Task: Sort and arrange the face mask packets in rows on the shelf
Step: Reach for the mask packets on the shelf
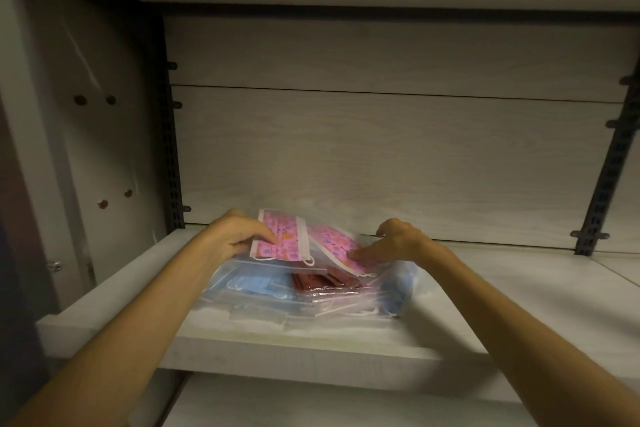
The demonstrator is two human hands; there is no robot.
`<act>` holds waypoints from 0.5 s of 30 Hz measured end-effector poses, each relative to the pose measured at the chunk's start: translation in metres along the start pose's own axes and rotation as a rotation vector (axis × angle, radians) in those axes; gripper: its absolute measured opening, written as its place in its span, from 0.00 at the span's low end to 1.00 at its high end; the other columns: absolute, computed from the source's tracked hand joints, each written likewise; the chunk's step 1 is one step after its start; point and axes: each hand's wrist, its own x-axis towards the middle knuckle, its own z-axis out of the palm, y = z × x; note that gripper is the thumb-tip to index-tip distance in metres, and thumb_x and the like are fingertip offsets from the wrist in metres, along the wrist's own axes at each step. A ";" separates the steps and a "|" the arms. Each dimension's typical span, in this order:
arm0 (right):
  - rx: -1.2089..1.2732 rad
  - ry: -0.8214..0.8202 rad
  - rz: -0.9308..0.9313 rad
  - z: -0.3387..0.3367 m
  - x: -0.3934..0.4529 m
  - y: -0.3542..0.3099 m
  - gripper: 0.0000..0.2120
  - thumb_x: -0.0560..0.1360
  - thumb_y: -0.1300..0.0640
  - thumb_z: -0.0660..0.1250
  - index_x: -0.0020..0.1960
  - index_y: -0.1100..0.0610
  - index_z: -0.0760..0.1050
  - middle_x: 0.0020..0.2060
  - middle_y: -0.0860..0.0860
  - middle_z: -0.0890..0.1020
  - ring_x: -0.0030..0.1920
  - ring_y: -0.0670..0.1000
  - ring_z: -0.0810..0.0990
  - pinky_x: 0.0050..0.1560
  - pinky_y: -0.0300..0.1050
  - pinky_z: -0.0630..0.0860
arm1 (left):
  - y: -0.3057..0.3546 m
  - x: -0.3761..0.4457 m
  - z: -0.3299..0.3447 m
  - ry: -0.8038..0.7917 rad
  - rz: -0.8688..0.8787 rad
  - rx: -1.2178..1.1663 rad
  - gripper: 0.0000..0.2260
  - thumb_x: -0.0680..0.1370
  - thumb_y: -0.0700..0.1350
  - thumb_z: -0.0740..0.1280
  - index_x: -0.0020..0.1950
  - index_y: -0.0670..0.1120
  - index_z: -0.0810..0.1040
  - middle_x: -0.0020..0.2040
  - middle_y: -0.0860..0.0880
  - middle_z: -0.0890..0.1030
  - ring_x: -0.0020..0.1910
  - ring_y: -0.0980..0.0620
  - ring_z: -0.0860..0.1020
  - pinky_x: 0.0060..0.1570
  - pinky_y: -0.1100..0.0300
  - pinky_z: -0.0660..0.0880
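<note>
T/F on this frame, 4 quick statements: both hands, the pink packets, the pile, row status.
1. The left hand grips a pink patterned packet. True.
2. The right hand hangs away from the packets. False: its fingers rest on a second pink packet.
3. The packets lie in neat rows on the shelf. False: they sit in one overlapping pile.
4. Blue mask packets and a dark red packet lie under the pink ones. True.

Dim, warm-tinted light, dark corners, wide-angle bowing at the edges, slight overall softness.
</note>
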 end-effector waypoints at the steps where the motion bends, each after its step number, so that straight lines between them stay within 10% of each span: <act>1: 0.018 0.009 0.011 -0.001 0.000 0.000 0.42 0.54 0.28 0.78 0.57 0.57 0.79 0.52 0.52 0.82 0.51 0.54 0.80 0.56 0.48 0.79 | -0.001 0.000 -0.002 0.018 0.010 0.018 0.16 0.68 0.27 0.75 0.54 0.32 0.80 0.43 0.37 0.85 0.42 0.43 0.86 0.40 0.54 0.83; 8: 0.357 -0.107 0.073 -0.019 -0.014 0.014 0.20 0.58 0.49 0.84 0.43 0.60 0.85 0.36 0.50 0.77 0.36 0.50 0.71 0.36 0.42 0.67 | -0.010 0.000 -0.014 0.131 0.180 0.086 0.12 0.75 0.32 0.71 0.59 0.37 0.80 0.44 0.42 0.85 0.40 0.48 0.83 0.47 0.54 0.81; 15: 0.890 -0.215 -0.064 -0.013 -0.041 0.024 0.14 0.76 0.67 0.70 0.61 0.65 0.77 0.52 0.60 0.85 0.53 0.59 0.85 0.53 0.48 0.83 | -0.007 -0.023 -0.010 -0.015 0.070 -0.043 0.11 0.72 0.26 0.71 0.52 0.33 0.81 0.46 0.37 0.85 0.40 0.48 0.86 0.37 0.59 0.83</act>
